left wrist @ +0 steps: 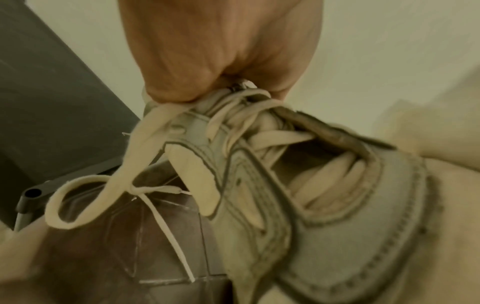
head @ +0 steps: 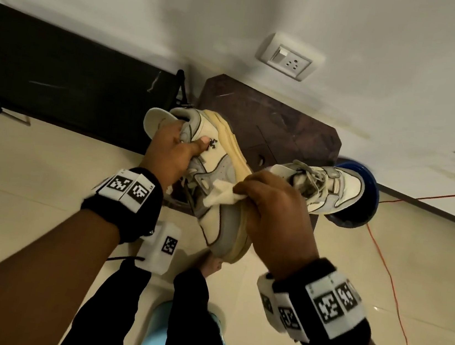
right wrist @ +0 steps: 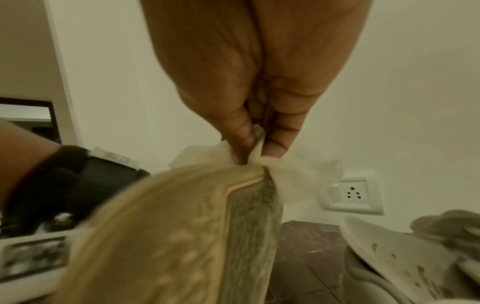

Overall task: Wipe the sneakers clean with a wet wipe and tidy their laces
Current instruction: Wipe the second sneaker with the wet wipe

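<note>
A cream and grey sneaker [head: 220, 171] is held in the air on its side, its yellowed sole [head: 240, 156] facing right. My left hand [head: 174, 148] grips its collar and tongue; the loose laces [left wrist: 109, 183] hang below the hand. My right hand [head: 274, 204] pinches a white wet wipe [head: 223, 195] against the sole's edge; in the right wrist view the wet wipe [right wrist: 257, 162] is bunched on the sole's rim [right wrist: 233, 185]. The second sneaker [head: 323, 185] stands upright on the dark table [head: 270, 120], laces untied.
A blue round object [head: 363, 190] lies behind the second sneaker. A black bench [head: 59, 77] stands at the left by the wall. An orange cable [head: 388, 280] runs over the tiled floor. A wall socket [head: 290, 57] is above the table. My legs and a light blue stool [head: 158, 337] are below.
</note>
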`<action>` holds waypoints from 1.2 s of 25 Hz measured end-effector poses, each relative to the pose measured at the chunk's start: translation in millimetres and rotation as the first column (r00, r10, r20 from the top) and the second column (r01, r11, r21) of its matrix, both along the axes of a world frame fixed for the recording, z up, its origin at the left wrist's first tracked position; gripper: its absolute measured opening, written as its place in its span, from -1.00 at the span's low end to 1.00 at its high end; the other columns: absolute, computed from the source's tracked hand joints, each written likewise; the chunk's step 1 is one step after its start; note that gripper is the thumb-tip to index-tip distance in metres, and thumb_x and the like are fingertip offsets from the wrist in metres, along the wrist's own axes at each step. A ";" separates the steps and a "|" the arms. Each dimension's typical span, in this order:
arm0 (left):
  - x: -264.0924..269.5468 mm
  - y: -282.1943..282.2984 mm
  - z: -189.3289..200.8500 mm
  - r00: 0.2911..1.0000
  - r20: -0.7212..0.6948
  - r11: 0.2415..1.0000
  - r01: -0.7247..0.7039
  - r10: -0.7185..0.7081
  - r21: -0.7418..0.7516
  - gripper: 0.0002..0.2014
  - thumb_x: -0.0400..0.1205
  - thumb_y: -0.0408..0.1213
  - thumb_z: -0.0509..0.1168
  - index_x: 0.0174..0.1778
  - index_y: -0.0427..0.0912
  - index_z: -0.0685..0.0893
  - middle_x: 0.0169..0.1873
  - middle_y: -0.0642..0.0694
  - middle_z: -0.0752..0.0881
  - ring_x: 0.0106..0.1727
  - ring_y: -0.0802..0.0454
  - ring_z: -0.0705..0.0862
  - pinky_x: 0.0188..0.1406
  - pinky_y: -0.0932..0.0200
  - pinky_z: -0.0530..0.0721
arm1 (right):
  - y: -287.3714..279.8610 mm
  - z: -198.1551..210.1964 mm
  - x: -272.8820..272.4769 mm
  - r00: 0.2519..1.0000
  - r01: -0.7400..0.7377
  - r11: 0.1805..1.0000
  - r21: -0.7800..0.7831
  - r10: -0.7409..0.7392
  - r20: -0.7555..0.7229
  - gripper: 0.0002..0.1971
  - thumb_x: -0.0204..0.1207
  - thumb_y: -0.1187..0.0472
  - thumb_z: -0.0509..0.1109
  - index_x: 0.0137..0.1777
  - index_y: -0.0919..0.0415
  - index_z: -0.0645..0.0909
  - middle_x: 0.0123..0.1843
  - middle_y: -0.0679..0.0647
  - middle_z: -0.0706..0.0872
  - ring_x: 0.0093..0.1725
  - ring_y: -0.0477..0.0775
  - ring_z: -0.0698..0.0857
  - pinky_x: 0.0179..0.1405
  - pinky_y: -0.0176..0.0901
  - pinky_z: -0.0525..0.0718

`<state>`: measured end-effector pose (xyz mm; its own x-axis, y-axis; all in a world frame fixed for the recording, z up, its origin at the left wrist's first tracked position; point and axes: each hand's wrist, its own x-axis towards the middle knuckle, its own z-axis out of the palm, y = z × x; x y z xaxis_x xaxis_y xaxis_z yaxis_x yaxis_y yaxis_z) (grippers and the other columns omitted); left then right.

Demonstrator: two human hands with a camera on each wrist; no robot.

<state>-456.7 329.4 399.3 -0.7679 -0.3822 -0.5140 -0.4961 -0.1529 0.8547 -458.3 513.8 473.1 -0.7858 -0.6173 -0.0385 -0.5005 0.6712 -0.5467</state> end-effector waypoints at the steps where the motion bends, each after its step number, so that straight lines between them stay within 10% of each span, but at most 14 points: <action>1: -2.5 -1.2 6.2 0.999 0.025 0.999 -0.035 0.035 0.016 -0.86 0.55 -0.26 0.40 0.01 -0.11 0.69 -0.04 -0.16 0.78 0.00 -0.09 0.78 0.12 -0.18 0.73 | 4.2 13.5 7.3 1.000 -0.020 1.000 0.007 0.020 0.001 -0.84 0.36 0.39 0.42 -0.10 0.25 0.78 -0.12 0.14 0.76 -0.17 0.18 0.73 -0.24 0.05 0.74; 12: -8.1 -9.6 63.1 0.979 0.168 0.993 -0.118 0.118 -0.012 -0.89 0.53 -0.23 0.43 -0.22 0.01 0.60 -0.09 -0.16 0.74 0.03 -0.18 0.75 0.19 -0.11 0.68 | 4.7 87.4 -17.1 0.994 -0.111 0.986 0.127 0.107 0.036 -0.80 0.37 0.45 0.48 -0.05 0.24 0.77 -0.08 0.16 0.76 -0.11 0.17 0.72 -0.14 0.05 0.71; 25: 8.0 -21.0 113.4 0.925 0.365 0.992 -0.073 0.107 -0.107 -0.58 0.41 -0.21 0.37 0.14 -0.37 0.66 0.16 -0.37 0.71 0.19 -0.35 0.69 0.21 -0.26 0.67 | 29.3 137.7 43.1 0.961 0.028 1.000 0.011 -0.024 -0.277 -0.81 0.34 0.45 0.42 -0.04 0.37 0.74 -0.09 0.23 0.74 -0.18 0.23 0.71 -0.27 0.01 0.74; 30: 28.3 -3.8 123.6 0.935 0.348 0.975 -0.137 0.069 0.175 -0.56 0.58 -0.20 0.33 0.32 -0.37 0.59 -0.14 -0.21 0.70 -0.15 -0.17 0.70 -0.01 -0.09 0.71 | 25.9 143.3 20.9 0.918 0.191 0.972 -0.139 -0.227 -0.325 -0.74 0.39 0.37 0.26 -0.04 0.36 0.75 -0.07 0.24 0.75 -0.16 0.22 0.72 -0.20 -0.09 0.70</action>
